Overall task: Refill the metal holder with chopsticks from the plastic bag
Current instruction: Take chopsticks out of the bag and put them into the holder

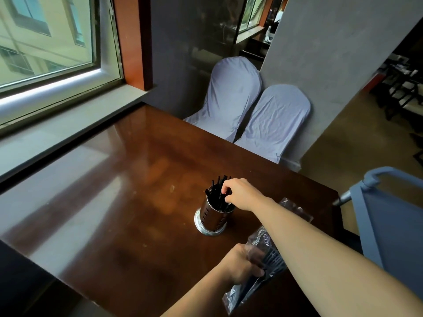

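Note:
A perforated metal holder stands upright on the dark wooden table, with several black chopsticks sticking out of its top. My right hand reaches over the holder's rim, fingers pinched on chopsticks standing in it. Nearer the front edge, my left hand grips a clear plastic bag that holds a bundle of dark chopsticks. The bag runs under my right forearm, and its far end lies on the table to the right of the holder.
Two chairs in pale grey covers stand at the table's far side against a grey wall. A window and sill run along the left. A blue-grey cart with a handle stands close to the table's right edge.

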